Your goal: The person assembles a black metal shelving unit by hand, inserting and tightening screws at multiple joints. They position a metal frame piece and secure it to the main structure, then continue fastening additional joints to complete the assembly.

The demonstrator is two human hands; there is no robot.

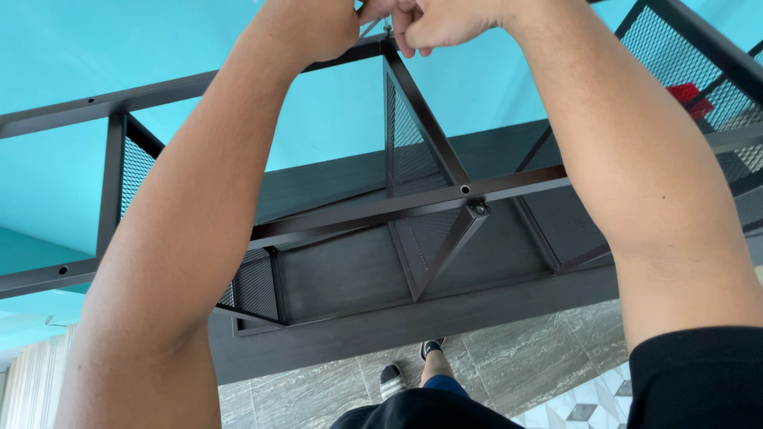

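Both my arms reach up to the top edge of a black metal shelf frame [413, 199] with mesh side panels. My left hand [314, 28] and my right hand [445, 22] meet at the upper corner joint of the frame [387, 44], fingers pinched together around something small there. What they pinch is hidden by the fingers and the picture's top edge. A thin metal piece pokes out between the two hands.
A dark shelf board [397, 278] lies inside the frame. A turquoise wall [119, 48] is behind it. Grey stone-patterned floor tiles [524, 357] and my leg with a black and white shoe [391, 380] show below. A red thing [690, 95] sits behind the mesh at right.
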